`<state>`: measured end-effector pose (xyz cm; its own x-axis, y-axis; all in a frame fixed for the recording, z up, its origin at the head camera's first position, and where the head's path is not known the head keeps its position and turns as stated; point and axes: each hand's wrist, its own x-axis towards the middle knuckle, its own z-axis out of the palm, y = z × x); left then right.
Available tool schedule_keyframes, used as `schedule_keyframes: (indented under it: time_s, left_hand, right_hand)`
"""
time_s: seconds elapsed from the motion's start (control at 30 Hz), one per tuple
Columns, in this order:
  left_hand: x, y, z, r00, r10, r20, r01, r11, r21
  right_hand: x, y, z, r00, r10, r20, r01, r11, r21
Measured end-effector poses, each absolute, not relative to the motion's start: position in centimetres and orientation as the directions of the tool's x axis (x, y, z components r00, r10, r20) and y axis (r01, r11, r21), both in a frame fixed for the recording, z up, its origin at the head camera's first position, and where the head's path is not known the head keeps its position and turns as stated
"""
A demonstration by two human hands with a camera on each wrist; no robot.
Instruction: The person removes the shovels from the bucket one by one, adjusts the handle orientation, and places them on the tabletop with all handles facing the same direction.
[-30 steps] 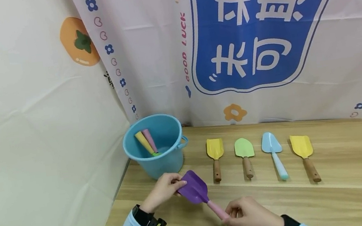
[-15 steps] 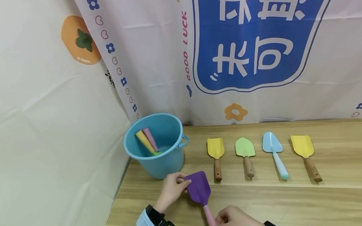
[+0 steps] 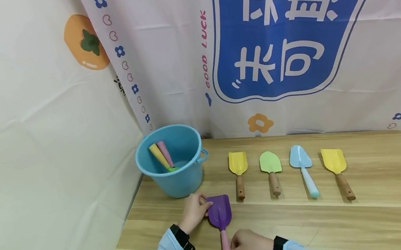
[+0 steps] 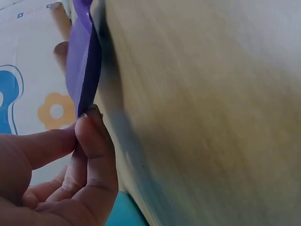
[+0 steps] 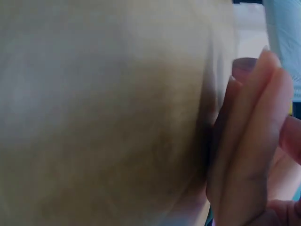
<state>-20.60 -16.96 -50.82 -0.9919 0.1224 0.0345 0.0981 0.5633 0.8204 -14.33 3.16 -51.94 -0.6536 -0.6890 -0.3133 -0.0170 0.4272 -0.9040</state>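
A toy shovel with a purple blade and a pink handle points away from me at the front of the table. My left hand pinches the left edge of its blade between thumb and fingers. In the left wrist view the blade is seen nearly edge-on above the fingertips. Around the pink handle, my right hand holds with curled fingers and thumb. The right wrist view shows mostly those fingers, with a bit of handle end behind them.
A blue bucket stands at the back left, with a yellow handle and a pink handle inside. Across the wooden table lie a yellow shovel, a green one, a blue trowel and another yellow shovel.
The purple shovel has turned from slanting to nearly straight, blade away from me. My right hand has moved left with the handle; my left hand has shifted slightly right, still pinching the blade.
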Motion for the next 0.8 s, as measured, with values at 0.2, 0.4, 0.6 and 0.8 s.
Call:
schedule_keyframes:
  time_s: [0.2,0.4,0.6,0.8]
  left_hand:
    - [-20.73,-17.15,-51.19,-0.99,0.136,0.028,0.101,0.568,0.817]
    - [-20.8,-17.25,-51.58,-0.989,0.145,0.025,0.102,0.552,0.828]
    - [-20.87,-17.19,-51.76,-0.99,0.144,0.015,0.093,0.554,0.827]
    - [-20.66,-17.3,-51.71,-0.988,0.155,0.01,0.095,0.552,0.828]
  right_hand:
    - [-14.31,2.75,-51.66,-0.65,-0.694,-0.31,-0.043,0.44,-0.897]
    - [-14.24,2.68,-51.66,-0.654,-0.691,-0.307,-0.036,0.434,-0.9]
    - [-14.27,2.68,-51.84,-0.64,-0.708,-0.299,-0.023,0.406,-0.913]
    - [-14.32,2.78,-51.71,-0.627,-0.724,-0.29,-0.037,0.399,-0.916]
